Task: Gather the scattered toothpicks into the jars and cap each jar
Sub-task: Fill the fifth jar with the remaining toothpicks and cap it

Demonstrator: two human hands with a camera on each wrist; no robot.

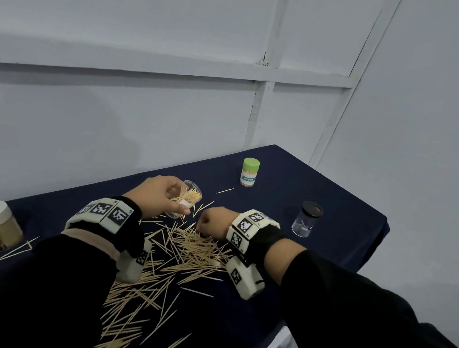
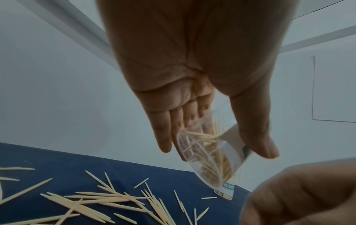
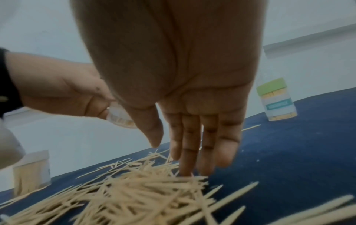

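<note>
Dark blue tablecloth (image 1: 326, 193) is carrying a wide toothpick pile (image 1: 192, 248) at center-near. My left hand (image 1: 160, 195) is gripping the clear jar (image 1: 188, 198), tilted and part-filled, just beyond the pile. My right hand (image 3: 192, 106) is reaching down with fingers straight, tips touching the pile, holding nothing. Green-capped jar (image 1: 250, 172) is standing far right.

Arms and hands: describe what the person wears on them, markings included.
Both arms are in black long sleeves; a beige cuff shows at the left wrist. Each wrist carries a black strap ringed with white blocks printed with black square-pattern markers, plus a white camera block hanging below. The left hand and right hand are bare.
</note>
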